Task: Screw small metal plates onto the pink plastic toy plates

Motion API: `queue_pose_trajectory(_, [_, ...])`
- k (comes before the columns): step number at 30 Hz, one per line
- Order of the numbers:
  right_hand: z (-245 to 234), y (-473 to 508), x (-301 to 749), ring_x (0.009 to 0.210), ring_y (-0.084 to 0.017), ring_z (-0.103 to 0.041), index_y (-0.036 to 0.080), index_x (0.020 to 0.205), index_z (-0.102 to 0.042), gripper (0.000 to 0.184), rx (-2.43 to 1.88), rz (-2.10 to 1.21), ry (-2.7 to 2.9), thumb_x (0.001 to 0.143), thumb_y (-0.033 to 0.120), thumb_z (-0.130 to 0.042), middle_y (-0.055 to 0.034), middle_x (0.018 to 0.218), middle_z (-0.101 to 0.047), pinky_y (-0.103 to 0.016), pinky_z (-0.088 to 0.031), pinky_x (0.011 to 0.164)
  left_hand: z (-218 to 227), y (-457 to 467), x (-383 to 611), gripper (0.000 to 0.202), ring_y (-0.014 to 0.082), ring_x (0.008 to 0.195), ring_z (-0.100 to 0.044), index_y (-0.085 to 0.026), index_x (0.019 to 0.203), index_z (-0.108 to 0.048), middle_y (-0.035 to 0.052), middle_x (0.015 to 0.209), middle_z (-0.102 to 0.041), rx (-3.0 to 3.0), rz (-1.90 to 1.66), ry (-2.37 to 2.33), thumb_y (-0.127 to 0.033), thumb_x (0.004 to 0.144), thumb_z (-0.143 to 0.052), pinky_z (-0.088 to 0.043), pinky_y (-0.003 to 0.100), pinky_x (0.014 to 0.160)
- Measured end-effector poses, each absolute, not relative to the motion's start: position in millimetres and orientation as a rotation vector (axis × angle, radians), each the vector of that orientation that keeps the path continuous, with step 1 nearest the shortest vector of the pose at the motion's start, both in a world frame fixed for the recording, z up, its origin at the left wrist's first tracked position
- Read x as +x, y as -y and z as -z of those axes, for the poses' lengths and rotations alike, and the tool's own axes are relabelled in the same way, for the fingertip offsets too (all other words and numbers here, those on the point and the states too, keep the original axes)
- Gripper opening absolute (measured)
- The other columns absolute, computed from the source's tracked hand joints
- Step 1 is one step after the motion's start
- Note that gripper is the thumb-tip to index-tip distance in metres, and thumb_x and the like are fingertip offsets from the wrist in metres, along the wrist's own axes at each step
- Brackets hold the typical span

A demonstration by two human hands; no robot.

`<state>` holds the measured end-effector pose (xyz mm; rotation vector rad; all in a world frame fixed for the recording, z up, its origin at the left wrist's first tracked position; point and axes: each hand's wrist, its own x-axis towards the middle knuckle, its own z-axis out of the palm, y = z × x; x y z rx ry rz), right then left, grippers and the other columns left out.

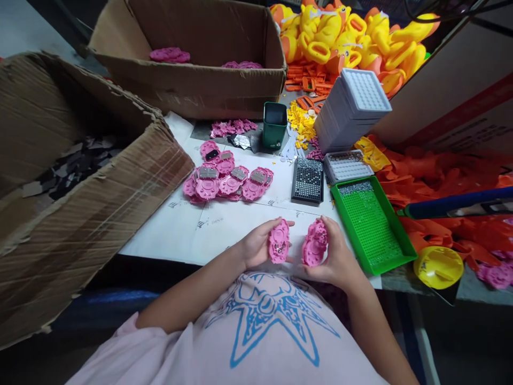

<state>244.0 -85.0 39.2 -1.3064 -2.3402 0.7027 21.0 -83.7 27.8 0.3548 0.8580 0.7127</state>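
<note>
My left hand grips a pink plastic shell half, its inner side turned up with small metal bits near its lower end. In my right hand is another pink shell piece, held by its edges and facing left. A short gap separates the two pieces, above the table's front edge. Beyond my hands lies a heap of pink shell halves, several bearing grey or black plates. To the right of the heap, a black tray holds small metal parts.
Cardboard boxes stand at left and back. A green cup, stacked white trays and yellow toys are farther back. A green tray, orange parts, a yellow cup and a blue-handled tool lie right.
</note>
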Motion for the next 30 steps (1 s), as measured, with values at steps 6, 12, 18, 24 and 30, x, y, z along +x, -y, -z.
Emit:
queue_pose_trajectory(6, [-16.0,82.9,238.8,0.123,-0.039,-0.049,0.02,0.148,-0.026,0.108,-1.36,-0.678,2.425,0.056,0.034,-0.081,-0.0185,0.133,-0.045,-0.057,-0.045,0.104,-25.3,77.2,20.8,0.023,0.0184,0.081,-0.06,-0.02,0.098,-0.062,0.0015,0.086,-0.064,0.865,-0.836,-1.318,-0.04,0.087,-0.062,-0.047,0.031,0.085])
queue_pose_trajectory(12, [-6.7,74.3,217.7,0.124,-0.039,-0.047,0.02,0.148,-0.035,0.106,-1.337,-0.629,2.499,0.056,0.044,-0.081,-0.018,0.131,-0.049,-0.062,-0.033,0.112,-22.9,65.5,31.1,0.012,0.0252,0.089,-0.054,-0.019,0.081,-0.067,0.0054,0.082,-0.065,1.45,-0.738,-1.631,-0.026,0.086,-0.058,-0.04,0.041,0.093])
queue_pose_trajectory(18, [-1.0,74.1,216.4,0.132,-0.039,-0.043,0.019,0.147,-0.035,0.109,-1.308,-0.593,2.499,0.055,0.053,-0.083,-0.0191,0.14,-0.048,-0.062,-0.03,0.115,-11.7,62.8,32.8,0.02,0.0306,0.102,-0.049,-0.018,0.097,-0.073,0.011,0.101,-0.065,1.789,-0.651,-1.835,-0.027,0.088,-0.057,-0.037,0.05,0.097])
queue_pose_trajectory(24, [-1.5,84.5,254.1,0.138,-0.038,-0.04,0.019,0.15,-0.024,0.111,-1.381,-0.552,2.404,0.061,0.056,-0.081,-0.0209,0.148,-0.041,-0.06,-0.035,0.114,-1.9,63.5,18.0,0.032,0.0286,0.102,-0.053,-0.013,0.113,-0.068,0.013,0.104,-0.062,1.996,-0.606,-1.856,-0.032,0.091,-0.056,-0.044,0.046,0.095])
queue_pose_trajectory(30, [15.4,93.7,261.7,0.14,-0.044,-0.038,0.021,0.151,-0.025,0.121,-1.436,-0.575,2.394,0.053,0.057,-0.086,-0.0212,0.149,-0.043,-0.07,-0.026,0.114,1.2,92.6,21.3,0.05,0.0353,0.134,-0.042,-0.011,0.132,-0.056,0.0191,0.138,-0.054,2.265,-0.57,-1.689,-0.043,0.094,-0.05,-0.033,0.052,0.112])
